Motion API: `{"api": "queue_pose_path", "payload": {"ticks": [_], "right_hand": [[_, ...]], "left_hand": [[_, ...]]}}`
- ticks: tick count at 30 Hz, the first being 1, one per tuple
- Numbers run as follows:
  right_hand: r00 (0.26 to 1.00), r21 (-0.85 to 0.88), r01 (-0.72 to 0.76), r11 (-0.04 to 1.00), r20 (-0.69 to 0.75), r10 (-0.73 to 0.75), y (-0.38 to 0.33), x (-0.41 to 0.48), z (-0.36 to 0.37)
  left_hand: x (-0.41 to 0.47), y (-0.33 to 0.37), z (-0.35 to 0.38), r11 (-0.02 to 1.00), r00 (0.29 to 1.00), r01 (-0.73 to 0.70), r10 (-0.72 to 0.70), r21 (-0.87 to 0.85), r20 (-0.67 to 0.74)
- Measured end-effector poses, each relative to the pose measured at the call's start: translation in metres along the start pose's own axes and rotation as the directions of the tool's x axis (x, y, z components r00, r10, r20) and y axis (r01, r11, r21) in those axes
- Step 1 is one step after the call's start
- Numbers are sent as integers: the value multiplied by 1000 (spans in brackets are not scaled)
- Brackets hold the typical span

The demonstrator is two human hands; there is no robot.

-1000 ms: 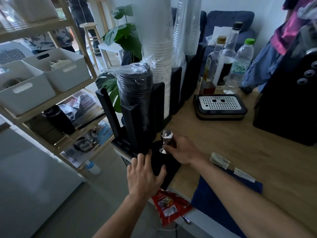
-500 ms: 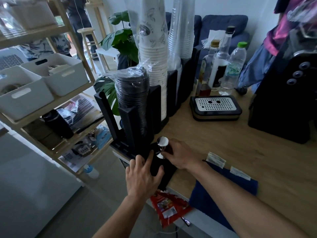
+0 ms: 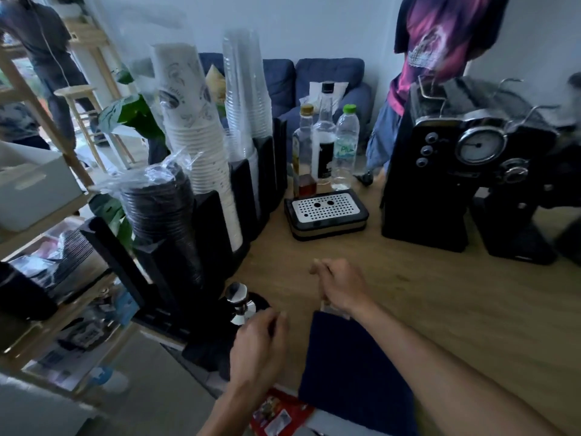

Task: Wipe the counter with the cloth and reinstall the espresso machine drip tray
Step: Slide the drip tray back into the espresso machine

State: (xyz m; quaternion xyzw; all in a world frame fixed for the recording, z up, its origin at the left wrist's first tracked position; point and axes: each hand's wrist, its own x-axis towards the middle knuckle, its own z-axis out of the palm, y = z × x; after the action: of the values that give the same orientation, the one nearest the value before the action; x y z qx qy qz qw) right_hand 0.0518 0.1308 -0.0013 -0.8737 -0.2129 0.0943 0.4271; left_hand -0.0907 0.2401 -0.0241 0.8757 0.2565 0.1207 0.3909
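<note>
**Drip tray sits off the machine; both hands loose near the cloth**

Head-cam view down onto a wooden counter (image 3: 440, 309). The drip tray (image 3: 327, 212) lies flat on it toward the back, just in front of a row of bottles (image 3: 325, 146). It is btwn a black cup rack (image 3: 217, 228) on the left and the espresso machine (image 3: 434, 190) on the right, apart from both. The tray is a low black rectangle w/ rounded corners and a tan band round its lower edge. On top is a pale metal grille w/ rows of small holes and two larger holes near the back.

The cloth (image 3: 352, 366) is dark navy and lies flat at the near edge of the counter, under the right forearm.

The left hand (image 3: 257, 350) is at the near-left corner, fingers loosely curled and gripping nothing. Its fingertips are just beside a shiny metal tamper (image 3: 240, 305) that stands upright on a black mat. Contact can't be told, as the frame is blurred.

The right hand (image 3: 339, 286) is over bare wood beyond the cloth's far edge. Its fingers are relaxed, slightly bent, pointing left, and hold nothing.

The rack holds tall stacks of paper cups (image 3: 201, 143), clear plastic cups (image 3: 246, 99) and black lids (image 3: 160, 209) in plastic wrap. A red packet (image 3: 279, 413) shows below the counter edge.
</note>
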Motion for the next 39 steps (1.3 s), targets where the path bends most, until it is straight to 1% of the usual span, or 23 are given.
{"api": "queue_pose_path", "payload": {"ticks": [2, 3, 6, 9, 11, 13, 17, 20, 23, 26, 32, 36, 39], "right_hand": [[995, 25, -41, 999, -92, 43, 10, 11, -19], [988, 28, -70, 997, -135, 73, 16, 19, -29], [954, 41, -132, 990, -267, 139, 30, 50, -53], [919, 20, -200, 980, -342, 195, 44, 90, -69], [907, -7, -256, 967, -347, 238, 55, 116, -77], [907, -47, -304, 952, -321, 274, 66, 138, -80], [915, -133, -376, 917, -211, 345, 85, 163, -72], [900, -117, -412, 903, -204, 384, 92, 177, -65], [888, -94, -440, 893, -192, 417, 91, 184, -63], [881, -56, -451, 891, -190, 433, 91, 178, -63], [884, 88, -401, 912, -226, 410, 79, 153, -67], [873, 192, -368, 910, -266, 409, 75, 122, -72], [847, 241, -354, 904, -327, 419, 78, 93, -77]], "left_hand": [[22, 19, 9, 996, 999, -14, 17, -89, 31], [35, 28, 15, 989, 999, 2, 4, -145, 43], [79, 47, 32, 942, 995, 100, -94, -322, 32], [126, 60, 46, 886, 973, 219, -230, -410, 24], [154, 67, 53, 868, 954, 273, -300, -415, 1], [176, 71, 60, 867, 942, 298, -335, -400, -23], [202, 69, 73, 861, 923, 367, -384, -351, 23], [212, 72, 82, 881, 935, 343, -352, -324, 34], [218, 68, 85, 870, 941, 317, -339, -378, 10], [217, 63, 88, 846, 932, 333, -363, -417, 7], [206, 74, 82, 790, 927, 283, -371, -543, -57], [189, 86, 77, 774, 930, 255, -361, -579, -73], [169, 98, 74, 787, 946, 229, -319, -573, -61]]}}
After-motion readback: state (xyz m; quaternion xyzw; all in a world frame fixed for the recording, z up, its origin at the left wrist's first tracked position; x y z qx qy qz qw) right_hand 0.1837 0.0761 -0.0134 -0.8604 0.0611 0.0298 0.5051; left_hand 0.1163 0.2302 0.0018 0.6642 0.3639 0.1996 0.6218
